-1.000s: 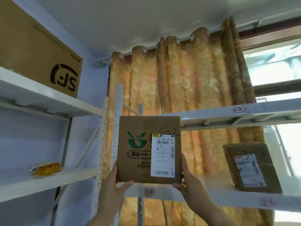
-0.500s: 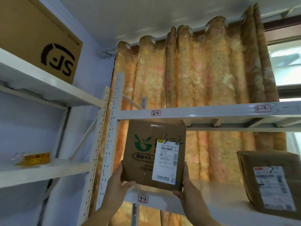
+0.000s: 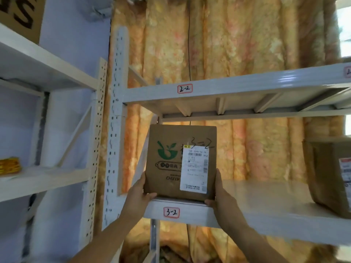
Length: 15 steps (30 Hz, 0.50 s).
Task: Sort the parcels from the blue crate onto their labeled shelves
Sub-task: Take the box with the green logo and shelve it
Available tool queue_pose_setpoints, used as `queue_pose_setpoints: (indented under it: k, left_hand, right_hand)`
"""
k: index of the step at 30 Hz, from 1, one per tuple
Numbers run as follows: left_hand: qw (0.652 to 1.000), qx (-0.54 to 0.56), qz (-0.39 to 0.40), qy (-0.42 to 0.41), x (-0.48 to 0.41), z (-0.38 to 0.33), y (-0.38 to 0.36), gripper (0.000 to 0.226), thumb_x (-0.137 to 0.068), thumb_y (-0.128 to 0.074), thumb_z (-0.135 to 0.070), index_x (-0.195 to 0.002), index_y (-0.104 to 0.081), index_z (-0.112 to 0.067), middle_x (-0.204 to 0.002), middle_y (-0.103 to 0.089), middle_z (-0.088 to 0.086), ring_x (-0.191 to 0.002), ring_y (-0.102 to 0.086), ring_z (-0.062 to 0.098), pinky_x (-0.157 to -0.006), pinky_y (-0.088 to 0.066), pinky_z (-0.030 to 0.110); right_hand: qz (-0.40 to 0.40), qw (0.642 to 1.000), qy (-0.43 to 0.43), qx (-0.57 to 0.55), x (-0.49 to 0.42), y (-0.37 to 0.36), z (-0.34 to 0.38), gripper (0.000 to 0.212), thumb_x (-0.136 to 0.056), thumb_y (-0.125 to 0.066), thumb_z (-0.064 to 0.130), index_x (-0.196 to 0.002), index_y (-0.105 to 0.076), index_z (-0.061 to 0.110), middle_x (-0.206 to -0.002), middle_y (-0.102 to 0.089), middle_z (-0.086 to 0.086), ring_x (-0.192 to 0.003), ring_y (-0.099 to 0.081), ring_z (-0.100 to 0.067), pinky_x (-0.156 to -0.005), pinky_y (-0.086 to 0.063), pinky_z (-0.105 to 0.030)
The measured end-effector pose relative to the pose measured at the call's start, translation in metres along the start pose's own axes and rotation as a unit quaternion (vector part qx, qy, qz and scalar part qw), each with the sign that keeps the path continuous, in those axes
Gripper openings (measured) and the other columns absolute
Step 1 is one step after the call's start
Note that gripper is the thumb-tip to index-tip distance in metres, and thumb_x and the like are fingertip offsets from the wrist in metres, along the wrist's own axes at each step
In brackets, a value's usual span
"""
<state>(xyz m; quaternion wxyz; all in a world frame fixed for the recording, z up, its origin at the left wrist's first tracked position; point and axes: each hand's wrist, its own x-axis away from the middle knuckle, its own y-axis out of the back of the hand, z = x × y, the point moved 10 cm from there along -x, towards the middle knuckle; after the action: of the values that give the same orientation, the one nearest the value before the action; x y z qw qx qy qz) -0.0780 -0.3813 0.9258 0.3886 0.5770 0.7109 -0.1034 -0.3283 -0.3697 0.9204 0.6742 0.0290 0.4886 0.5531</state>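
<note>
A brown cardboard parcel (image 3: 167,160) with a green logo, a white shipping label and "3-2" handwritten on it stands upright at the front left of the white shelf (image 3: 266,198) whose edge carries the tag "3-2" (image 3: 171,212). Its bottom edge touches the shelf's front lip. My left hand (image 3: 139,194) grips its lower left side. My right hand (image 3: 221,194) grips its lower right corner. The blue crate is out of view.
A second brown parcel (image 3: 326,173) stands on the same shelf at the far right. The shelf above is tagged "2-2" (image 3: 184,88). A perforated upright post (image 3: 114,130) borders the shelf's left end. Another rack at left holds a yellow packet (image 3: 9,166) and a large carton (image 3: 19,14). An orange curtain hangs behind.
Both hands have carried the parcel up and forward from in front of the rack onto the front edge of the 3-2 shelf. The view has moved closer and tilted down.
</note>
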Motion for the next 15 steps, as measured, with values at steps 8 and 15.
queue_pose_setpoints:
  k: [8,15]
  left_hand:
    - [0.999,-0.034,-0.009,-0.024,-0.003,0.022,-0.001,0.061,-0.092,-0.056,-0.009,-0.144,-0.030,-0.026,-0.125,-0.052,-0.021,-0.119,-0.052,0.007,-0.105,-0.042,0.031]
    - [0.978,-0.189,-0.065,0.052,-0.002,0.022,-0.012,0.079,-0.095,-0.045,-0.019,-0.149,0.013,-0.011,-0.127,-0.050,0.015,-0.109,-0.053,0.029,-0.084,-0.050,0.040]
  right_hand:
    - [-0.036,0.998,-0.024,0.047,-0.011,-0.007,-0.011,0.079,-0.091,-0.057,0.017,-0.148,-0.005,0.033,-0.127,-0.062,-0.001,-0.101,-0.066,-0.025,-0.068,-0.047,-0.031]
    - [-0.031,0.992,-0.028,0.116,-0.007,-0.011,-0.005,0.075,-0.096,-0.046,0.022,-0.149,0.005,0.031,-0.110,-0.068,-0.006,-0.083,-0.066,-0.029,-0.054,-0.038,-0.030]
